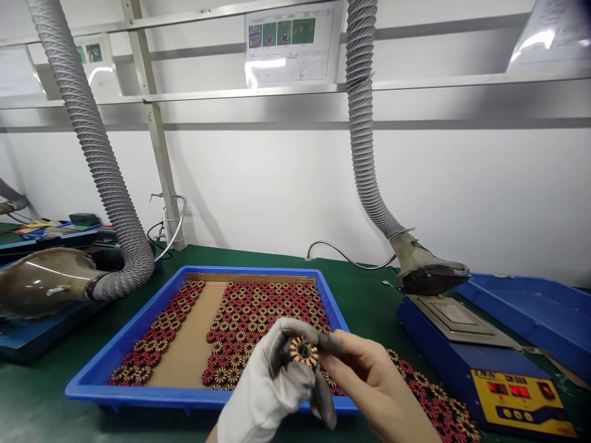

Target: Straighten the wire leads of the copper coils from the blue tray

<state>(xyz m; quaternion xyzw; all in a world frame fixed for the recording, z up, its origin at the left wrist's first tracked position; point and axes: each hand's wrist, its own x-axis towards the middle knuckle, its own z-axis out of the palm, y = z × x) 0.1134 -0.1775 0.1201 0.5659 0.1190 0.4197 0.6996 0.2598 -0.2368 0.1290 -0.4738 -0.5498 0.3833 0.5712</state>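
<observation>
- while a plain white wall closes off the far edge of the green worktop, metal rails cross it, joined by an upright post at left.
- clear-sleeved sheets hang on the rails, the middle sheet showing small pictures and print.
- two ribbed grey hoses come down from above: the left hose ends in a brownish hood beyond the tray's left edge, the right hose in a hood over a blue machine with lit red digits.
- a blue tray sits on the worktop, lined with cardboard; wound rings in red and copper run along its left edge and fill its right part.
- more loose rings lie on the worktop, between the tray's near right corner and the machine.
- a second blue tray stands behind the machine.
- above the first tray's near edge, toward its right corner, the gloved left hand is curled closely around one copper ring.
- the bare right hand has thumb and forefinger almost together beside that ring; whether they grip it, i cannot tell.
</observation>
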